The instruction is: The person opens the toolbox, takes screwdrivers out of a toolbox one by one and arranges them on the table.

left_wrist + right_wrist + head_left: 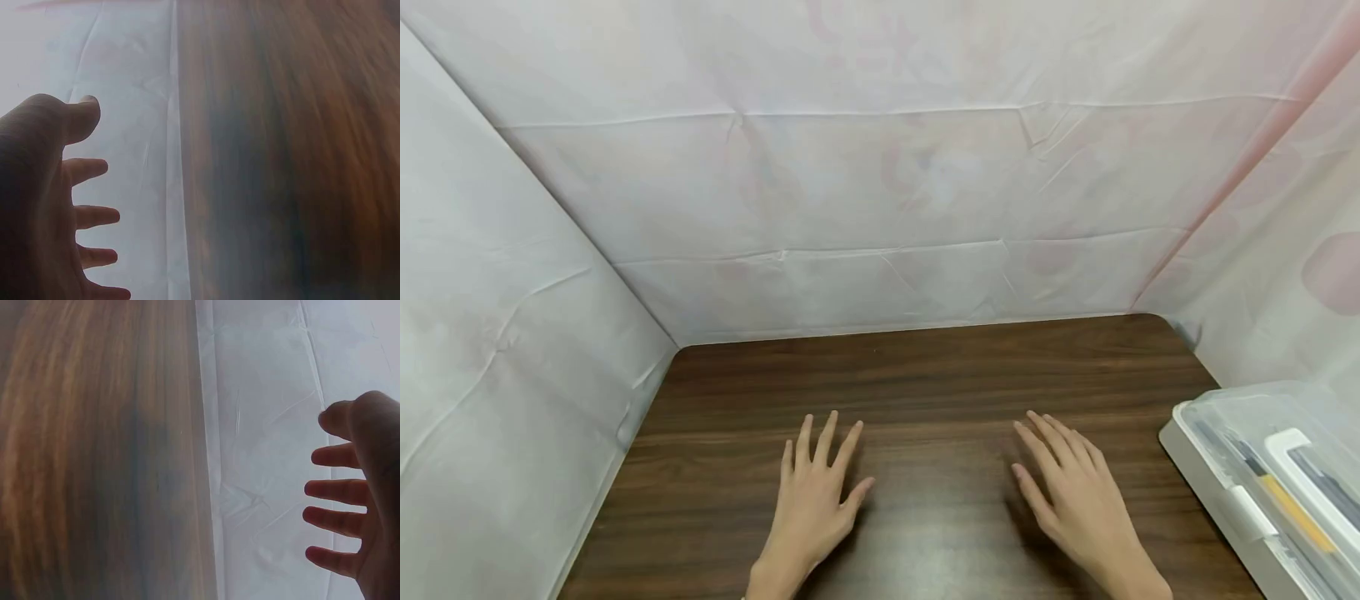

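Both hands are held over a dark brown wooden table point(925, 383), palms down, with nothing in them. My left hand point(816, 500) is left of the middle in the head view, its fingers straight and spread. To the right, my right hand point(1075, 496) has its fingers extended and closer together, the thumb pointing inward. In the left wrist view the left fingers point(94, 215) stand apart from each other above the table. The right wrist view likewise shows the right fingers point(337, 489) stretched out and holding nothing.
At the table's right edge stands a white box point(1217, 492) with a clear lid, a yellow-and-black item point(1296, 512) and other things inside. Pale, creased sheeting with faint pink patterns forms a back wall point(880, 183) and left wall point(497, 350), and hangs at the right.
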{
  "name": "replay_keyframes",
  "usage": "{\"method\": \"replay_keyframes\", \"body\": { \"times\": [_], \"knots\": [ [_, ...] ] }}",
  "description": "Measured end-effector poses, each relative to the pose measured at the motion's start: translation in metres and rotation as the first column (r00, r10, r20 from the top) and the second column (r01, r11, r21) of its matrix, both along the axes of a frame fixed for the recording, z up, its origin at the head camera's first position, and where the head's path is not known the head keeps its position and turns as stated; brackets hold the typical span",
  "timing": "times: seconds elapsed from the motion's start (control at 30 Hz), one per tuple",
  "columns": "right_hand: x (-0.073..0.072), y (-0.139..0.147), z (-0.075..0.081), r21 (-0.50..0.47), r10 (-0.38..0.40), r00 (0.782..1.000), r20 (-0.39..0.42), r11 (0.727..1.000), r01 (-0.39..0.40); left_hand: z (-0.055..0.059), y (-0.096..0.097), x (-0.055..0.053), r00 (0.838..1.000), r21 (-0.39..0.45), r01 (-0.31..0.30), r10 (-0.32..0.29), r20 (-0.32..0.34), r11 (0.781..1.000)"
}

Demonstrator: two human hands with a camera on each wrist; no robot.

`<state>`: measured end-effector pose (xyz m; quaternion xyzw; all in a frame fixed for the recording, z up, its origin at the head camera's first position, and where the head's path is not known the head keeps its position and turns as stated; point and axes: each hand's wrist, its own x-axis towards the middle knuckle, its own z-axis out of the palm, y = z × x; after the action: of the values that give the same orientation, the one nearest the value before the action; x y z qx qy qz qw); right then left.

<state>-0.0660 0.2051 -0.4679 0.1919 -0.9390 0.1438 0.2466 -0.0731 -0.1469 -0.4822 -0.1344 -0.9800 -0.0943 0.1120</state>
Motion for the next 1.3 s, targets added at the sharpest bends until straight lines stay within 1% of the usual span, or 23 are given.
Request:
{"method": "replay_keyframes", "body": {
  "times": [0.1,0.27,0.4,0.53,0.63,0.7,0.8,0.87,0.93,0.97,1.03,1.13,1.17,1.27,1.3],
  "knots": [
    [0.003,0.002,0.001,-0.025,-0.029,0.999,-0.027,0.999,0.029,0.003,0.007,-0.002,1.000,0.008,0.029,-0.029,0.010,1.000],
    [0.009,0.010,0.003,-0.055,-0.077,0.993,-0.087,0.996,0.072,0.009,0.024,-0.008,0.997,0.049,0.073,-0.075,0.031,0.996],
    [0.014,0.020,0.006,-0.074,-0.127,0.982,-0.140,0.990,0.118,0.014,0.042,-0.013,0.992,0.069,0.113,-0.117,0.057,0.991],
    [0.021,0.033,0.007,-0.104,-0.178,0.965,-0.194,0.982,0.160,0.019,0.061,-0.020,0.984,0.090,0.155,-0.162,0.075,0.984],
    [0.025,0.041,0.007,-0.106,-0.209,0.954,-0.216,0.976,0.190,0.020,0.075,-0.023,0.979,0.101,0.184,-0.191,0.066,0.978],
    [0.027,0.047,0.007,-0.104,-0.230,0.947,-0.226,0.972,0.211,0.019,0.084,-0.025,0.976,0.105,0.207,-0.212,0.040,0.973],
    [0.031,0.054,0.009,-0.089,-0.265,0.938,-0.223,0.964,0.251,0.019,0.100,-0.026,0.969,0.143,0.246,-0.244,-0.027,0.959],
    [0.034,0.058,0.011,-0.084,-0.289,0.928,-0.235,0.957,0.276,0.019,0.111,-0.026,0.962,0.189,0.272,-0.262,-0.075,0.944],
    [0.037,0.063,0.014,-0.069,-0.312,0.920,-0.238,0.950,0.305,0.019,0.122,-0.027,0.955,0.236,0.295,-0.278,-0.103,0.926],
    [0.038,0.065,0.015,-0.064,-0.324,0.914,-0.245,0.946,0.318,0.020,0.127,-0.027,0.952,0.257,0.305,-0.287,-0.106,0.917],
    [0.039,0.071,0.016,-0.077,-0.344,0.894,-0.287,0.939,0.336,0.021,0.139,-0.028,0.947,0.288,0.322,-0.305,-0.104,0.902],
    [0.042,0.082,0.016,-0.091,-0.387,0.868,-0.311,0.921,0.378,0.022,0.155,-0.029,0.940,0.304,0.341,-0.333,-0.080,0.890],
    [0.043,0.085,0.017,-0.100,-0.403,0.856,-0.323,0.914,0.392,0.023,0.160,-0.030,0.937,0.309,0.347,-0.342,-0.073,0.886],
    [0.049,0.093,0.019,-0.092,-0.456,0.842,-0.287,0.888,0.450,0.025,0.173,-0.032,0.930,0.325,0.361,-0.363,-0.058,0.874],
    [0.050,0.094,0.019,-0.099,-0.472,0.834,-0.286,0.880,0.464,0.026,0.177,-0.033,0.928,0.330,0.365,-0.369,-0.052,0.871]
  ]
}}
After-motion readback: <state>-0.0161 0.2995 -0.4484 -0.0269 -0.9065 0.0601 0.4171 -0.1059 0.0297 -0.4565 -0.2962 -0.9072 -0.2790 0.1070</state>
